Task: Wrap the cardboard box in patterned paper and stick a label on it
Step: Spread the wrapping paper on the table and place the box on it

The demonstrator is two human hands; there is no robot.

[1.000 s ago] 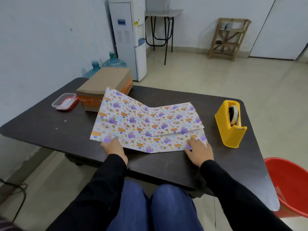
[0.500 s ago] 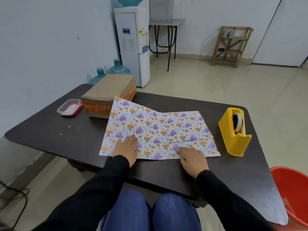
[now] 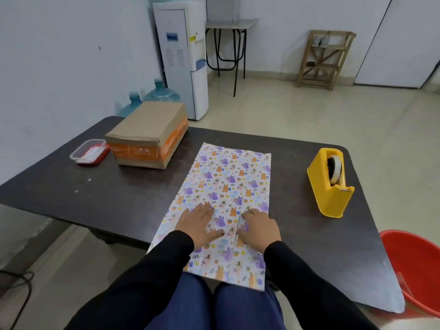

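The dark table (image 3: 71,198) carries all task items. The patterned paper (image 3: 228,177) lies flat at centre, its long side running away from the person, its near end overhanging the table edge above the lap. A red bucket (image 3: 419,265) stands on the floor at the right; its contents cannot be determined. The cardboard box (image 3: 147,136) sits closed at the far left, apart from the paper. The yellow tape dispenser (image 3: 329,184) holds one roll of tape. A small lidded tub (image 3: 88,152) beside the box holds red-and-white contents, not identifiable. The left hand (image 3: 197,222) presses flat on the paper, fingers spread. The right hand (image 3: 258,228) rests on it, fingers loosely extended toward a lengthwise crease.

Half a second ago the paper lay crosswise; it is now turned lengthwise. Box, dispenser and tub are unmoved.
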